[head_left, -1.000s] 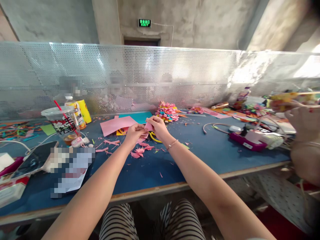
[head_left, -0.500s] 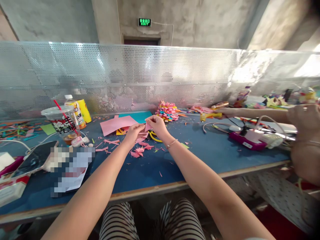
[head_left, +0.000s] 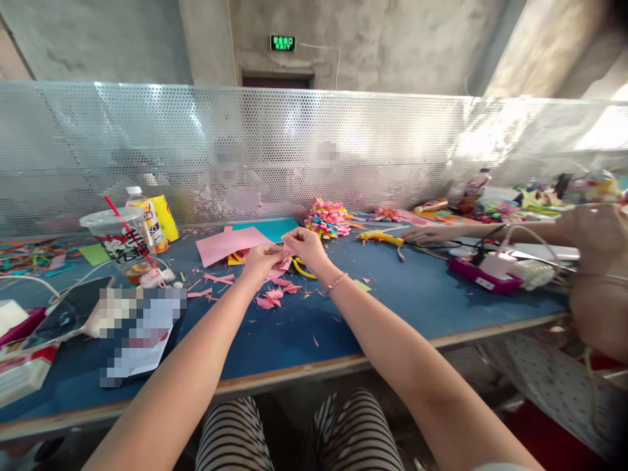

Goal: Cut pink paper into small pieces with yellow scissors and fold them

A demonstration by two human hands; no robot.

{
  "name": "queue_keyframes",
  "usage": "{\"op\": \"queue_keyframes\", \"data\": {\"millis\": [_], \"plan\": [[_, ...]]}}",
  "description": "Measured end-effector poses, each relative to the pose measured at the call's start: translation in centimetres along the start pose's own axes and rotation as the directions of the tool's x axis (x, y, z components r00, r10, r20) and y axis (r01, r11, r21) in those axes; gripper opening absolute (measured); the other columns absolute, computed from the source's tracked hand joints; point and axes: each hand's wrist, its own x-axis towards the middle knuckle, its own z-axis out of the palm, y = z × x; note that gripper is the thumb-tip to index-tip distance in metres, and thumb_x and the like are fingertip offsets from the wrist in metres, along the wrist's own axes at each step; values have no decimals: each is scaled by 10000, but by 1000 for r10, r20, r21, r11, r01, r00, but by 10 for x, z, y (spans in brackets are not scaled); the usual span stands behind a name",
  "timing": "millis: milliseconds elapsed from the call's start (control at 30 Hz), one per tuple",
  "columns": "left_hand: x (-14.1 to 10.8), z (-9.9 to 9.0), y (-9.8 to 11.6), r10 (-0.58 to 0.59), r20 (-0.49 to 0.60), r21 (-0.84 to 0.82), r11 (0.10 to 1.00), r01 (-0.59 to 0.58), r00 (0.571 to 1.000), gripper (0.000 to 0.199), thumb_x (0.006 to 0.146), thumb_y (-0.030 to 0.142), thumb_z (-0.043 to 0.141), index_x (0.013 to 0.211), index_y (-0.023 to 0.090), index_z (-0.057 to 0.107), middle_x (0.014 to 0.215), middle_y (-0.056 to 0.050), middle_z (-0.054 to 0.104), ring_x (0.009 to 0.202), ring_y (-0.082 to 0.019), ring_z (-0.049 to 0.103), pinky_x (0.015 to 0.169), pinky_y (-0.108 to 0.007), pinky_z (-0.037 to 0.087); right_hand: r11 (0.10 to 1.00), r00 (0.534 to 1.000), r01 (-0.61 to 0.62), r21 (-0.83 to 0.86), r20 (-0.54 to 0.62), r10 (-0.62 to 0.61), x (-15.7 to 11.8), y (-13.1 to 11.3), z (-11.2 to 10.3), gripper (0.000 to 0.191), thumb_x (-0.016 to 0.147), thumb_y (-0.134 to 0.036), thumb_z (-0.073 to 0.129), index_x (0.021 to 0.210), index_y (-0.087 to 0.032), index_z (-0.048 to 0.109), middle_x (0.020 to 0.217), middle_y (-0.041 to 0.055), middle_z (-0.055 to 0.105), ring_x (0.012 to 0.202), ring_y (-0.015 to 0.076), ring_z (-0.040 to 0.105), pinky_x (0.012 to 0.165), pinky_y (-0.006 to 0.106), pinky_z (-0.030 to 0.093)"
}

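My left hand (head_left: 261,263) and my right hand (head_left: 308,251) meet above the table, fingertips pinched on a small piece of pink paper (head_left: 288,247). Most of that piece is hidden by the fingers. Below them lie loose pink paper scraps (head_left: 273,298). A larger sheet of pink paper (head_left: 228,244) rests just behind my left hand, partly over a blue sheet (head_left: 275,229). Close to my right hand, a yellow loop (head_left: 305,269) pokes out, perhaps a scissors handle. Behind it sits a ruffled bundle of pink, yellow and blue paper strips (head_left: 328,218).
A co-worker's hand (head_left: 426,234) lies near a yellow glue gun (head_left: 383,237) on the right, beside a purple power strip (head_left: 478,275). To the left stand a plastic cup (head_left: 120,245) with a straw, a bottle (head_left: 152,226) and phones. A perforated metal screen (head_left: 275,150) backs the table.
My hands have drawn slightly closer together around the pink paper. The co-worker's hand has let go of the glue gun, which now lies farther left on the table.
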Motion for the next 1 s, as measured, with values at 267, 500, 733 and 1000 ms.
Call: {"op": "queue_keyframes", "data": {"millis": [267, 500, 733, 1000], "plan": [[0, 1, 0, -6, -29, -29, 1000, 5, 1000, 377, 434, 298, 804, 717, 113, 637, 621, -35, 642, 559, -124, 580, 577, -269, 474, 1000, 1000, -6, 12, -6, 6, 0, -3, -1, 214, 619, -362, 651, 614, -168, 560, 598, -10, 528, 566, 99, 438, 545, 247, 351], [-1, 2, 0, -7, -32, -41, 999, 6, 999, 383, 426, 294, 807, 726, 113, 651, 649, -36, 655, 588, -132, 598, 627, -291, 491, 1000, 1000, -7, -12, -20, 7, 1, -2, -3, 232, 619, -381, 644, 594, -172, 545, 574, -16, 507, 547, 93, 414, 522, 238, 342], [-1, 2, 1, 19, -36, 7, 1000, -18, 999, 381, 401, 253, 814, 723, 124, 657, 635, -23, 650, 594, -133, 598, 617, -281, 490, 1000, 999, 5, -23, -33, -6, 1, -1, -3, 234, 616, -381, 648, 590, -171, 547, 579, -9, 506, 549, 95, 412, 509, 236, 327], [0, 1, 1, 29, -37, 19, 999, -28, 999, 342, 419, 244, 803, 697, 124, 644, 613, -21, 636, 572, -124, 583, 606, -275, 477, 1000, 999, 0, -20, -33, 0, 1, -2, -3, 267, 606, -424, 664, 609, -168, 587, 586, -8, 526, 563, 102, 435, 525, 242, 349]]}}
